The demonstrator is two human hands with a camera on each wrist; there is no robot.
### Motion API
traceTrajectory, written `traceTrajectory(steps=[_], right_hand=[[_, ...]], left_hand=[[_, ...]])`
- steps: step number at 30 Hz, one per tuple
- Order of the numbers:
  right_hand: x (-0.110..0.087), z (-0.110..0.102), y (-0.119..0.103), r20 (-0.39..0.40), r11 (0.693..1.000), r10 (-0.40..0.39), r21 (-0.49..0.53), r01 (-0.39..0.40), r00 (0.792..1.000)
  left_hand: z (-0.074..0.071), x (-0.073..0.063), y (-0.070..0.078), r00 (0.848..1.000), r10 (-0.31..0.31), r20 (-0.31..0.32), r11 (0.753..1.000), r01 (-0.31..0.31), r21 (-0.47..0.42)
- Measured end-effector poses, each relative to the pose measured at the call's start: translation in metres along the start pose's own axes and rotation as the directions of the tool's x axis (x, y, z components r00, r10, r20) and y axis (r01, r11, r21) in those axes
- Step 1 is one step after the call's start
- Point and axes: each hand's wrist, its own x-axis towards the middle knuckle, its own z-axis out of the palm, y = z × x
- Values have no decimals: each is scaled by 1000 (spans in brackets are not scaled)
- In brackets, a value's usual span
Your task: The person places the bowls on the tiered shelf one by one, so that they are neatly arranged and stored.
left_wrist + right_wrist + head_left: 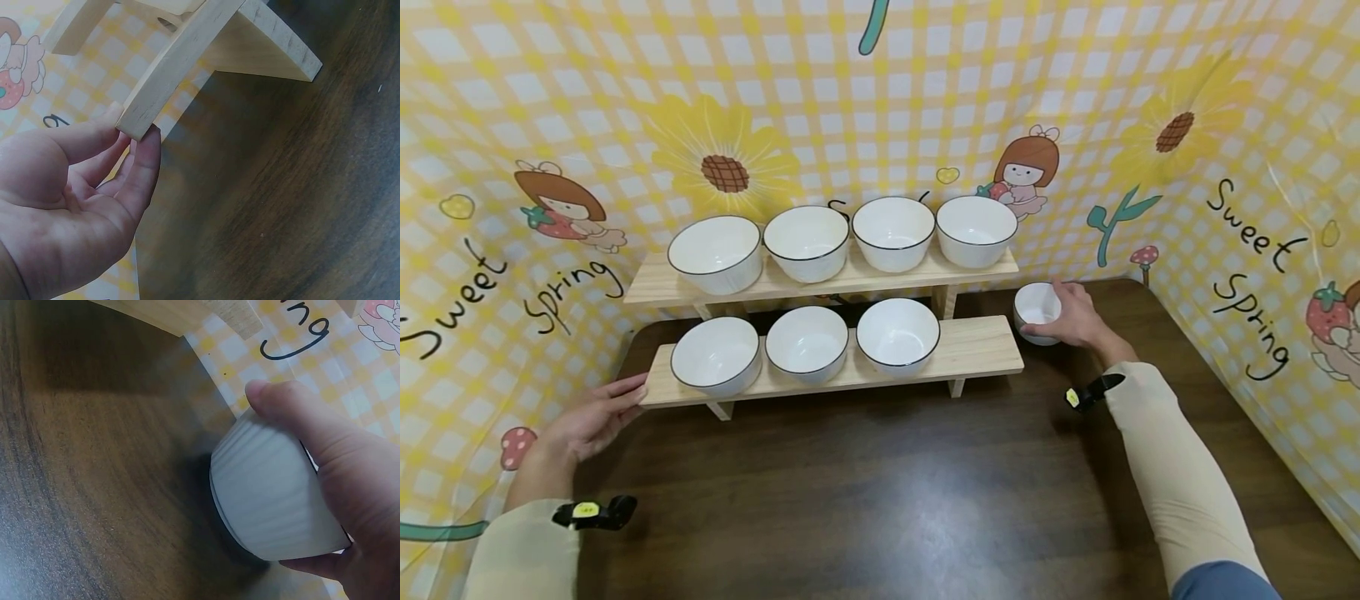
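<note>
My left hand [587,423] pinches the left end of the lower board of a pale wooden two-tier rack [973,346]. The left wrist view shows the thumb on top of the board end [140,122] and fingertips underneath. To the right of the rack, my right hand [1078,317] grips a small white bowl [1036,304] by its rim, thumb on the near side. Fine ribs run down that bowl's outer wall [269,487], and its base is close to the tabletop. Three dark-rimmed white bowls, the rightmost one [898,335] included, stand upright on the lower tier, left of a bare stretch of board.
Several similar white bowls, one at the right end [977,232], line the upper tier. Dark brown wood-grain tabletop [850,483] spreads in front of the rack. Yellow checked cloth [880,100] printed with flowers and cartoon figures covers the back and both sides.
</note>
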Motion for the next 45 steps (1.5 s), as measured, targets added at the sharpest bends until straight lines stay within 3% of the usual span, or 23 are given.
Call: traceTrajectory(steps=[16,30,45], right_hand=[[0,-2,0,18,998,19,-67,-18,1000],[-6,-10,-2,81,995,20,-96,-13,997],[-16,-20,-4,54,990,-4,-138,11,999]], left_hand=[[0,0,1,1000,10,-4,1000,-10,2],[-1,1,1,1000,-1,-8,1000,1,-7],[-1,1,0,1000,3,-15,1000,-3,2]])
